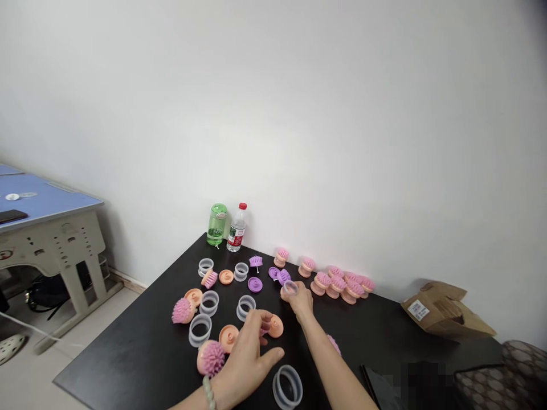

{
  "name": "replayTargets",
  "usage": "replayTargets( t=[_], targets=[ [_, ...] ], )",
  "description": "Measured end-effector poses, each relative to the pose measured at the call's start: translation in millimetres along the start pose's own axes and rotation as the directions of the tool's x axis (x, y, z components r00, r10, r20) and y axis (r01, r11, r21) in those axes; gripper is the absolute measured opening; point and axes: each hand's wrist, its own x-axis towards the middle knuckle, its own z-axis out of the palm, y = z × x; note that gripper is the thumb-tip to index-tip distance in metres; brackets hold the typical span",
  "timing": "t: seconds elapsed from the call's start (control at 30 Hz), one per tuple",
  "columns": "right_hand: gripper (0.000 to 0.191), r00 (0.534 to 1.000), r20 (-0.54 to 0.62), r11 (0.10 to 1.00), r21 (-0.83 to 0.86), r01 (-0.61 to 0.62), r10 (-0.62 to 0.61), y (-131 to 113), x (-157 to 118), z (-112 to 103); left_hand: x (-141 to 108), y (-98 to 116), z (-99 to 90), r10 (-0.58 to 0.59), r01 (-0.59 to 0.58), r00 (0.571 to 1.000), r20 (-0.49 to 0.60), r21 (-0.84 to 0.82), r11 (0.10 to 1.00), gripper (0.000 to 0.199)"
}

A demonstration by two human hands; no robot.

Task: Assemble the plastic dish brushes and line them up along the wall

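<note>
My right hand point(299, 299) reaches out over the black table, its fingers closed around a clear plastic ring point(290, 287). Two purple pieces, a disc point(274, 273) and a bristled brush head point(284, 277), lie just beyond it. Closer in, my left hand point(250, 357) has its thumb held apart from its loosely curved fingers. Beside those fingers lies a peach cap point(276, 326), with a bit of pink showing near the fingertips. Pink-bristled scalp brush parts point(211, 357), another peach cap point(228, 338) and clear rings point(288, 387) surround the left hand.
Several assembled pink brushes point(337, 285) stand along the wall at right. A green bottle point(217, 224) and a red-capped water bottle point(237, 228) occupy the back corner. The brown paper bag point(447, 313) lies at far right. Loose rings point(200, 330) and caps cover the left side.
</note>
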Motion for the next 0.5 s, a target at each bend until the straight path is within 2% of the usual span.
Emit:
replayTargets(
  t=[0.13,0.23,0.37,0.5],
  targets=[
    [0.035,0.999,-0.011,0.999,0.038,0.039,-0.039,-3.4,0.6,3.5,1.2,1.2,-1.7,0.036,-0.036,0.999,-0.032,0.011,0.999,0.04],
    [0.045,0.998,-0.014,0.996,0.064,0.061,-0.061,-5.0,-3.8,-2.8,2.7,3.1,-4.7,0.052,-0.051,0.996,-0.076,0.021,0.998,0.038],
    [0.049,0.991,-0.009,0.987,0.087,0.135,-0.135,4.4,-21.3,-36.0,4.2,4.7,-10.2,0.086,-0.086,0.977,-0.194,0.005,0.996,0.025],
    [0.044,0.981,0.021,0.981,0.041,0.192,-0.193,32.8,-50.6,-78.6,7.0,4.9,-16.0,0.069,-0.102,0.936,-0.346,-0.077,0.992,0.022]
  ],
)
